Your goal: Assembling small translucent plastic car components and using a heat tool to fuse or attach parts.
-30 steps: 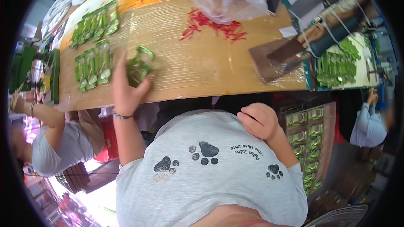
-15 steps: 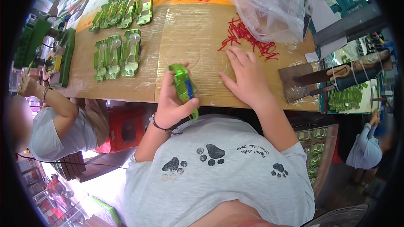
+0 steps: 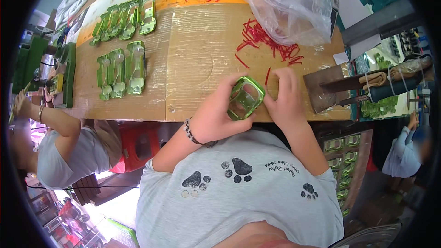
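A cardboard-covered bench (image 3: 193, 55) fills a crowded workshop, another person (image 3: 59, 151) seated at its left end. At the near edge, the left hand (image 3: 216, 117) closes around a green plastic frame (image 3: 245, 97), the right hand (image 3: 287, 98) pinching its right side. Rows of green frames (image 3: 121, 71) lie toward the far left corner; red strips (image 3: 266, 41) and a clear bag (image 3: 285, 4) crowd the far right.

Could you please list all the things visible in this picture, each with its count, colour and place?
Green translucent plastic frame: one, held in both hands at the table's near edge.
Green plastic frames in rows: about ten, far left of the table.
Thin red strips: many, far right, under the bag.
Clear plastic bag: one, far right.
Brown cardboard-covered table: one, centre.
Co-worker in grey shirt: one, left.
Left hand: grips the frame.
Right hand: touches the frame's right side.
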Tool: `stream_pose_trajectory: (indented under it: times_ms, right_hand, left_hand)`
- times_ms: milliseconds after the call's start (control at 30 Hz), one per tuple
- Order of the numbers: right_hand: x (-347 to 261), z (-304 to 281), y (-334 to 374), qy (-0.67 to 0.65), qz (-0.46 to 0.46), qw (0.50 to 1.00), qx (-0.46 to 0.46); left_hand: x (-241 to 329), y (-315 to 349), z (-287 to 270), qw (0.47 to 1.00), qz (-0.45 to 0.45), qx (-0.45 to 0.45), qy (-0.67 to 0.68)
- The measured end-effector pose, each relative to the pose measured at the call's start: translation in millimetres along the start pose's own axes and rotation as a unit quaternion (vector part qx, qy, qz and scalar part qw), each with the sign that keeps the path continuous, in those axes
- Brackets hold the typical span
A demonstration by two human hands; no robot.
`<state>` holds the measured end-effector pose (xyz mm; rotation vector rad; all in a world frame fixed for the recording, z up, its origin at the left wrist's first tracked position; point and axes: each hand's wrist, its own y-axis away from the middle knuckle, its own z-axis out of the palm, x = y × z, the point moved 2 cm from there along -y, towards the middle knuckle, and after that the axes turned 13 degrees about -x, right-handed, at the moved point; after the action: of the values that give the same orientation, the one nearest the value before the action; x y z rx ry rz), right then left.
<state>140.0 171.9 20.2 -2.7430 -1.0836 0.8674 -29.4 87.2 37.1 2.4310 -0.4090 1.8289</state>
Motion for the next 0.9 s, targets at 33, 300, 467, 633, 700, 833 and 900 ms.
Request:
stream_pose_trajectory:
  times_ms: [33, 300, 467, 633, 700, 833, 900]
  right_hand:
    - [0, -2, 1, 0.024, 0.006, 0.998, 0.051]
    - [13, -7, 4, 0.016, -0.005, 1.000, -0.008]
    - [9, -6, 9, -0.069, 0.035, 0.997, 0.007]
    - [-11, -35, 22, -0.304, -0.045, 0.949, 0.069]
    - [-16, -43, 28, -0.285, -0.085, 0.953, 0.066]
    - [-18, -56, 39, -0.287, -0.084, 0.953, 0.044]
    - [-21, -61, 41, -0.282, -0.083, 0.956, 0.014]
  left_hand:
    - [-2, 0, 3, 1.000, -0.019, -0.021, -0.013]
    - [7, -3, 8, 0.985, 0.006, -0.093, -0.144]
    - [11, -2, 7, 0.983, -0.004, -0.130, -0.134]
    - [11, 1, 8, 0.979, -0.011, -0.159, -0.125]
    - [8, 3, 11, 0.979, -0.007, -0.164, -0.119]
    - [3, 2, 17, 0.986, 0.111, -0.067, -0.108]
    - [7, 1, 17, 0.983, 0.139, -0.036, -0.112]
